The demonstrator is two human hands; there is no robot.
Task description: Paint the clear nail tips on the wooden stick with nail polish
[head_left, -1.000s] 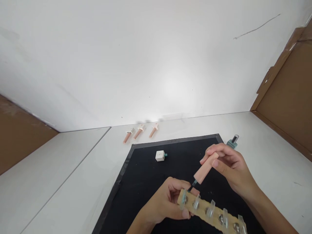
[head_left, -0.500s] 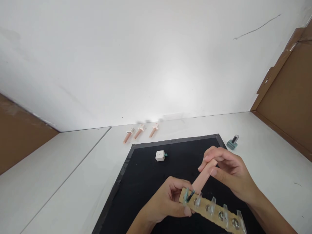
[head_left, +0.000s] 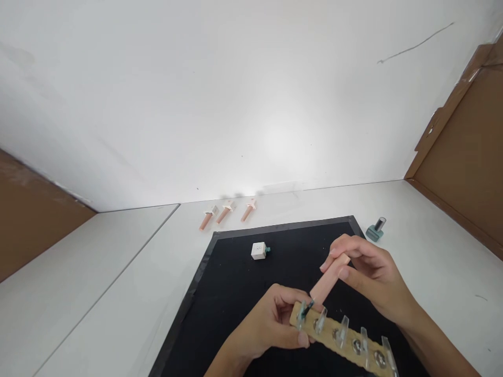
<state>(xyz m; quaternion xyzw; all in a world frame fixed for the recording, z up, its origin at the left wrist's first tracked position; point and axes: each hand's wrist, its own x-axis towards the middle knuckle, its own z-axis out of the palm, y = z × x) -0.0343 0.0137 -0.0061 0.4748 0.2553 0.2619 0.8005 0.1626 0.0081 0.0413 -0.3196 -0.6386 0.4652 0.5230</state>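
My left hand (head_left: 271, 324) grips the left end of a wooden nail display stand (head_left: 349, 350), which carries several clear false nails in a row. Between the thumb and fingers of my right hand (head_left: 365, 269) is a nail polish brush (head_left: 329, 278) with a long pink cap. Its dark, green-coated bristles touch the leftmost false nail (head_left: 301, 315), which has green polish on it. On the black mat beyond my hands lies a white square polish bottle (head_left: 258, 251) on its side, its green-smeared neck pointing right.
Three pink-capped polish bottles (head_left: 223, 212) lie along the back of the white table. A teal polish bottle with a silver cap (head_left: 376, 229) is off the mat's right corner. The black mat (head_left: 228, 283) has a taped grey border. Cardboard panels (head_left: 463, 141) flank both sides.
The brush has shifted slightly on the leftmost nail, its bristles a little higher and its cap tilted a bit. My left hand and the display stand are almost unmoved.
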